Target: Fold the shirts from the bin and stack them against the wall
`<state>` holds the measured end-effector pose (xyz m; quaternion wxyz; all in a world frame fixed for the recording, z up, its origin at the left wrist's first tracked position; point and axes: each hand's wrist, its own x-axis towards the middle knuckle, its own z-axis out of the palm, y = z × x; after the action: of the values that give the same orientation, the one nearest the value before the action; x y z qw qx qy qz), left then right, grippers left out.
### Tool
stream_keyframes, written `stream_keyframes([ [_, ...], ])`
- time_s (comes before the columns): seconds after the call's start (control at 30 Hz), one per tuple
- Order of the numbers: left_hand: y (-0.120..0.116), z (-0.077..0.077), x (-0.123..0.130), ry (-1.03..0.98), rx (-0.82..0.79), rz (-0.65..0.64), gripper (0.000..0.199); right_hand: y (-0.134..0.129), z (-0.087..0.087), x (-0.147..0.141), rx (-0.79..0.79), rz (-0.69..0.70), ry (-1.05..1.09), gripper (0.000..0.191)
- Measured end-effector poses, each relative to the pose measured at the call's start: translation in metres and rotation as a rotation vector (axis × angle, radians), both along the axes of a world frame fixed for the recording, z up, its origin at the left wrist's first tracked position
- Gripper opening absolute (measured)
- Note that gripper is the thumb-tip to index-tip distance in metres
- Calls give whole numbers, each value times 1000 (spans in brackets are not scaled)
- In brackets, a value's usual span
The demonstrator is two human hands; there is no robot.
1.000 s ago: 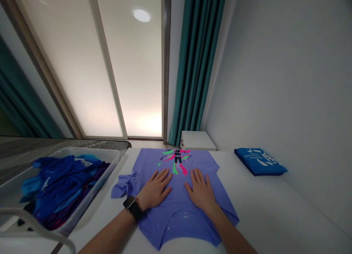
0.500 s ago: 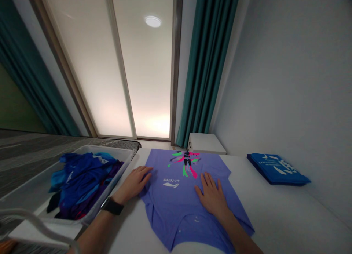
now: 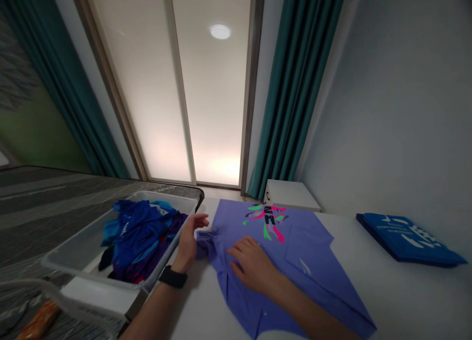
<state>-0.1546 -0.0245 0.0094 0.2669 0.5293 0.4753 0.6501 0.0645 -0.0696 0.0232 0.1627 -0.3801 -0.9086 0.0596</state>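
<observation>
A purple T-shirt (image 3: 295, 256) lies spread on the white table, its neckline toward me and a pink, green and black print toward the far side. My right hand (image 3: 252, 266) rests on the left part of the shirt, palm down, fingers apart and slightly bent. Beside the shirt's left edge is my left hand (image 3: 191, 239), turned on its side with its fingers stretched out and nothing in them. Between the two hands the sleeve fabric (image 3: 206, 239) is bunched up. A dark watch band (image 3: 173, 277) circles my left wrist.
A translucent plastic bin (image 3: 73, 261) holding a heap of blue and purple clothes (image 3: 142, 237) stands at the left. Folded blue clothing (image 3: 409, 239) lies on the table's right side. A white cabinet (image 3: 293, 195) stands beyond the table, near a teal curtain (image 3: 295, 94).
My right hand has slid left across the shirt, wrinkling it and shifting the white logo. My left hand has turned onto its side, and the sleeve near it is now bunched. The view has shifted left.
</observation>
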Motion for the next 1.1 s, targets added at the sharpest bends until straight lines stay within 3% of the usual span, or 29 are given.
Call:
stream_keyframes([
  [0.1, 1, 1, -2, -150, 16, 26, 49, 7, 7, -46, 51, 106, -4, 18],
  [0.23, 0, 8, -4, -268, 50, 67, 45, 19, 5, -82, 67, 87, -21, 20],
  [0.4, -3, 12, -4, -351, 118, 97, 39, 28, -3, -94, -60, 53, -77, 39],
  [0.57, -4, 9, -5, -396, 172, 112, 36, 38, -14, -98, -193, -28, -75, 26],
  [0.67, -4, 7, -6, -407, 196, 155, 33, 46, -12, -95, -294, -87, 143, 16],
  [0.77, -3, 5, -7, -398, 211, 176, 32, 54, -5, -82, -517, -160, 518, 3],
  [0.87, -1, 2, -5, -360, 168, 170, 31, 55, -2, -62, -858, -234, 911, 23],
  [0.93, 0, 1, -3, -318, 93, 167, 29, 51, -7, -45, -995, -315, 1078, 32],
  [1.0, 0, 0, 1, -245, -5, 161, 28, 45, -18, -27, -989, -425, 1119, 33],
  [1.1, -2, -3, 8, -44, -118, 103, 29, 38, -35, -5, -815, -541, 1028, 24],
])
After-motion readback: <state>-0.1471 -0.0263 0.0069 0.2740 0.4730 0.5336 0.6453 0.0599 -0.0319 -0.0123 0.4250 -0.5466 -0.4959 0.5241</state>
